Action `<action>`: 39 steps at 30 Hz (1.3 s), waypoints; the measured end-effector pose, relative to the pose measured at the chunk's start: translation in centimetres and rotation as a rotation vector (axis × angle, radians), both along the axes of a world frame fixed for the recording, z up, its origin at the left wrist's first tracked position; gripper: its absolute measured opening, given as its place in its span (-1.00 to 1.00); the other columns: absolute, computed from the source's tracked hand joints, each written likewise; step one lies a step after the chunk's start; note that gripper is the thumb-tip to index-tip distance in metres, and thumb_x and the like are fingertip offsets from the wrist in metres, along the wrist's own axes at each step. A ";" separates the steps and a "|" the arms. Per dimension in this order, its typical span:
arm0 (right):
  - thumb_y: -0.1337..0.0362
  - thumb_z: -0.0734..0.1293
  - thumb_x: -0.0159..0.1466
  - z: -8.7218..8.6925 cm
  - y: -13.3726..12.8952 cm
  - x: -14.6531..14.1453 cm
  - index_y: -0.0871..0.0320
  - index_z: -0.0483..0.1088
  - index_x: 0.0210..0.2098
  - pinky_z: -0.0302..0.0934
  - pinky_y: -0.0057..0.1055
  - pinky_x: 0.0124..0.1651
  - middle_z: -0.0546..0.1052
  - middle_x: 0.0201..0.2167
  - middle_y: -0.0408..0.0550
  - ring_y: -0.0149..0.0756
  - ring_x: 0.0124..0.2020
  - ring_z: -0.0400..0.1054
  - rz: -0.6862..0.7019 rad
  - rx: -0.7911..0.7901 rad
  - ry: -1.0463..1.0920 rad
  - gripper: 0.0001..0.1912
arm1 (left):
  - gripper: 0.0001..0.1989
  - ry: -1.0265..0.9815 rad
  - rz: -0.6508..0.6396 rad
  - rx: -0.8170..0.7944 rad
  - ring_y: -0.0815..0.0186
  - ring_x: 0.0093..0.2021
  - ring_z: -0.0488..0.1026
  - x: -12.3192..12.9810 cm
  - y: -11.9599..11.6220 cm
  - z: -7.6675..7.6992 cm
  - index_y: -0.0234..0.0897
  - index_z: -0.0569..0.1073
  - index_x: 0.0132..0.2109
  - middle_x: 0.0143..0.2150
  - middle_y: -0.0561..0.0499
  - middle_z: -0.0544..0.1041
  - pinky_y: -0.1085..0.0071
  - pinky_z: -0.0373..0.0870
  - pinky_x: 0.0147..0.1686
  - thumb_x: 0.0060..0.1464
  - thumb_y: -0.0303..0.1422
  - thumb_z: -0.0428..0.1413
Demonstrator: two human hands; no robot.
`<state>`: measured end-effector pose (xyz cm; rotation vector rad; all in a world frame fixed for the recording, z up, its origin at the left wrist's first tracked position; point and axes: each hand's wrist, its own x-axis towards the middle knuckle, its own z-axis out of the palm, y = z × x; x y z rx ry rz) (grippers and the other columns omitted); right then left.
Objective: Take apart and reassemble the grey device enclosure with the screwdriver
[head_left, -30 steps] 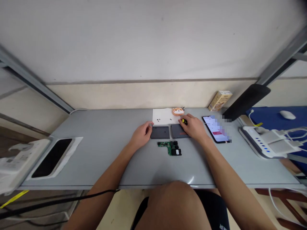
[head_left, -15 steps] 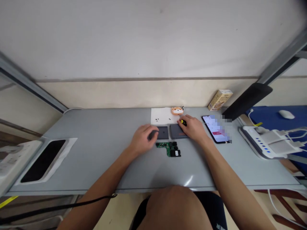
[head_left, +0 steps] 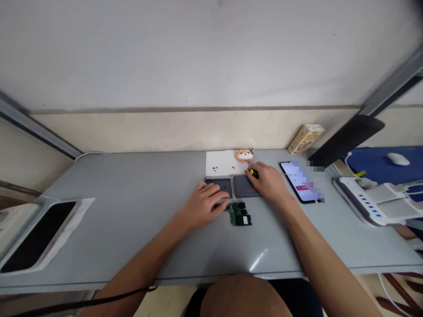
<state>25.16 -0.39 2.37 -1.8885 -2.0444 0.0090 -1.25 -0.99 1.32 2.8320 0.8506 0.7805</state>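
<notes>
While the right hand (head_left: pixel 269 181) has stayed by the case (head_left: pixel 244 187), the left hand (head_left: pixel 205 204) has come from the far-left edge of the shell (head_left: pixel 226 187) down to the left end of the board (head_left: pixel 235 213). Its work seems, then, to have passed from the shell to the board, which shows no clear shift of its own. The left fingers are bent and part spread, knuckles up; a dark patch shows beneath them, and I cannot tell whether they grip it, touch the board or only hover. The right fingers are closed round a yellow-ended tool (head_left: pixel 253 172), the hand lying over the case's right side.

The board lies just right of the left fingertips, nearer the person than the shell and case. It is green, crowded with black blocks, one bearing a white label; its left end is hidden. The shell, flat and dark grey, lies between the hands, partly covered by the left. The matching grey case has a slotted near edge and a faint reddish mark.
</notes>
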 end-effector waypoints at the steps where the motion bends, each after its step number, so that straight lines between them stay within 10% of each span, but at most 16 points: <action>1: 0.10 0.15 0.49 0.0 0.0 0.0 0.08 0.51 -0.17 0.02 -0.29 -0.25 0.59 -0.20 0.00 -0.19 -0.28 0.46 0.001 -0.002 0.001 -0.66 | -0.77 -0.030 0.070 -0.010 0.28 -0.19 0.49 -0.3 0.3 0.1 -0.19 0.53 -0.06 -0.24 0.02 0.57 0.25 0.23 -0.07 0.44 -0.31 -0.02; 9: 0.09 0.15 0.48 0.2 -0.1 -0.1 0.08 0.51 -0.18 0.01 -0.30 -0.27 0.59 -0.22 0.01 -0.20 -0.30 0.45 -0.002 -0.013 -0.009 -0.66 | -0.73 -0.020 0.443 -0.246 0.19 -0.21 0.54 -3.0 3.5 -0.1 -0.22 0.48 0.08 -0.17 -0.02 0.63 0.19 0.29 0.00 0.43 -0.26 -0.06; 22: 0.12 0.20 0.48 3.1 -4.9 -0.4 0.08 0.48 -0.19 0.23 -0.31 -0.21 0.58 -0.26 -0.05 -0.24 -0.30 0.47 0.199 0.163 0.131 -0.73 | -0.84 -0.071 0.421 -0.283 0.27 -0.42 0.41 -4.6 4.9 -1.0 -0.21 0.44 -0.28 -0.42 0.06 0.53 0.32 0.31 -0.24 0.26 -0.37 0.00; 29: -0.05 0.26 0.42 0.6 -10.5 -2.2 0.04 0.44 0.09 0.41 -0.11 -0.04 0.47 0.19 0.07 -0.08 -0.04 0.52 0.481 -0.060 0.037 -0.60 | -0.88 -0.053 0.403 -0.286 0.26 -0.36 0.48 -4.3 4.8 -1.3 -0.20 0.48 -0.21 -0.36 0.05 0.57 0.31 0.34 -0.16 0.21 -0.41 0.03; 39: 0.00 0.29 0.41 4.0 -6.8 -2.4 0.05 0.46 0.02 0.39 -0.21 -0.09 0.47 0.15 0.05 -0.18 -0.12 0.52 0.497 -0.035 0.121 -0.67 | -0.84 0.006 0.472 -0.253 0.21 -0.33 0.49 -3.9 4.5 -1.1 -0.21 0.49 -0.13 -0.38 0.05 0.54 0.19 0.28 -0.05 0.19 -0.39 0.04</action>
